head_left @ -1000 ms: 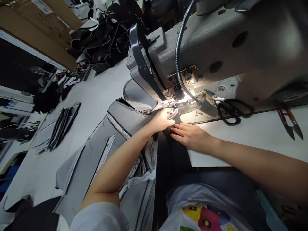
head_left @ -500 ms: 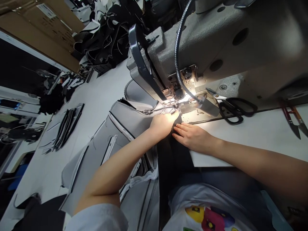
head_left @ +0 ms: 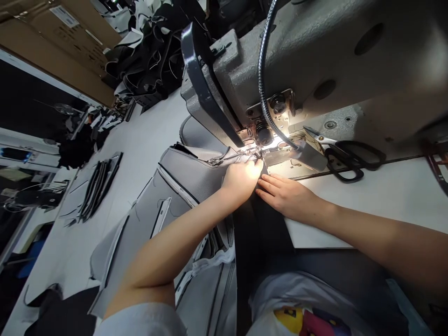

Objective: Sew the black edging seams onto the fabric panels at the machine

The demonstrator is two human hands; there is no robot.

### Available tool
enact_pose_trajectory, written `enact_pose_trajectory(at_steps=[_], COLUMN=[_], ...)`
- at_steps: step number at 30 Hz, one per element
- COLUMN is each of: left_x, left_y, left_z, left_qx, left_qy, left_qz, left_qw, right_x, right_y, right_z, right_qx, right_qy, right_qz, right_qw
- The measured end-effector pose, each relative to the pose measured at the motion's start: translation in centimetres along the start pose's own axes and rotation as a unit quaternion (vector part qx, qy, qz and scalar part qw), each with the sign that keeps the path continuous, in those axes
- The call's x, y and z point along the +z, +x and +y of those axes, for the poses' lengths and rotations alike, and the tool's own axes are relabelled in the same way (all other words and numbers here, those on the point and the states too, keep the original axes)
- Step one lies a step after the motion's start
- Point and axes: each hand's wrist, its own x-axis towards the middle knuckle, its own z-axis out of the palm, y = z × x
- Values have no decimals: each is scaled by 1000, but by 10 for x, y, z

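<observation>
A grey industrial sewing machine (head_left: 315,60) fills the upper right, with its lamp lit over the needle area (head_left: 261,147). Grey fabric panels (head_left: 189,172) with white edging lie on the white table and run under the presser foot. My left hand (head_left: 241,177) grips the fabric edge right at the needle, fingers curled. A dark strip of material (head_left: 261,224) hangs off the table edge, and my right hand (head_left: 285,196) lies flat on it just right of the left hand, fingers straight and pointing left.
Black-handled scissors (head_left: 345,156) lie on the machine bed to the right. Red thread snips (head_left: 439,163) sit at the far right edge. Black cut strips (head_left: 98,186) lie on the white table (head_left: 140,140) at left. Dark fabric heaps (head_left: 147,51) and cardboard boxes (head_left: 56,42) stand behind.
My left hand has slid forward with the fabric edge, closer to the needle. The right hand has followed slightly. The view has shifted a little nearer the machine.
</observation>
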Motion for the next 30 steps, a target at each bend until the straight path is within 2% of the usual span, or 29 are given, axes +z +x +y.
enact_pose_trajectory(at_steps=[4, 10, 13, 16, 19, 22, 25, 27, 30], left_x=[3, -1, -3, -1, 2, 5, 5, 3, -3], left_y=[-1, -5, -7, -9, -12, -11, -5, -1, -1], left_z=[7, 5, 6, 9, 12, 13, 13, 8, -4], left_qx=[13, 49, 40, 9, -5, 6, 31, 35, 33], left_qy=[10, -53, -14, 27, 47, 55, 49, 22, -51], left_qz=[3, -84, -62, -20, -9, -1, 9, -3, -52], left_qw=[1000, 994, 997, 999, 999, 998, 998, 999, 997], right_x=[-5, -11, -10, -4, 5, 9, 6, 1, -4], right_y=[-3, -1, -2, -3, -3, 1, 7, 9, 7], right_z=[2, -2, -1, -3, -9, -11, -5, 1, 6], right_qx=[-43, -94, -117, -108, -86, -69, -38, -33, -83], right_qy=[94, 186, 209, 200, 183, 161, 151, 173, 238], right_qz=[-50, -85, -103, -98, -69, -50, -59, -73, -100], right_qw=[993, 974, 966, 969, 977, 983, 986, 982, 963])
